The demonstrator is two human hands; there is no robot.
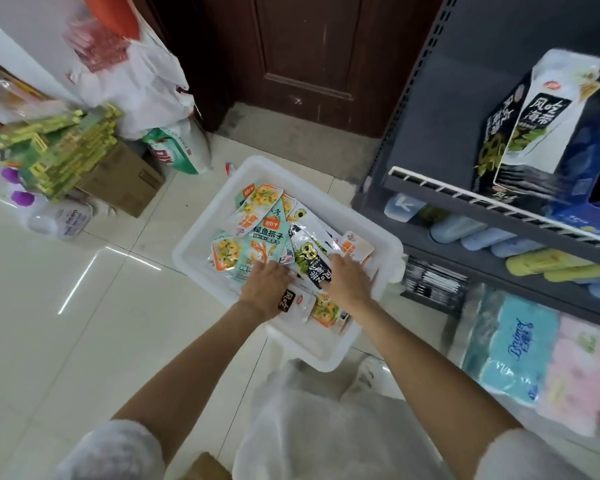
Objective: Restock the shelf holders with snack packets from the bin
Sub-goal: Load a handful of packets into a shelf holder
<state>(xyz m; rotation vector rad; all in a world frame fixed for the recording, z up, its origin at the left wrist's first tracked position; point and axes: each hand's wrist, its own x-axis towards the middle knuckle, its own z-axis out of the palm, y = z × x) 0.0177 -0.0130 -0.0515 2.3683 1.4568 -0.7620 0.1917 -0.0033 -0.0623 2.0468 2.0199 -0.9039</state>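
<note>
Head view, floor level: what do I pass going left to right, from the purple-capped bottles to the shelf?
Purple-capped bottles → cardboard box → white bin → left hand → right hand → dark shelf unit.

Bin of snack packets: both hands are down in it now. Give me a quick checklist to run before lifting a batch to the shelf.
1. White bin stocked: ok.
2. Left hand on packets: ok, over the teal packets.
3. Right hand on packets: ok, at the black packet.
4. Firm grip: cannot tell, fingers hidden.
5. Shelf holder has room: cannot tell.
6. Shelf rail unobstructed: ok.
</note>
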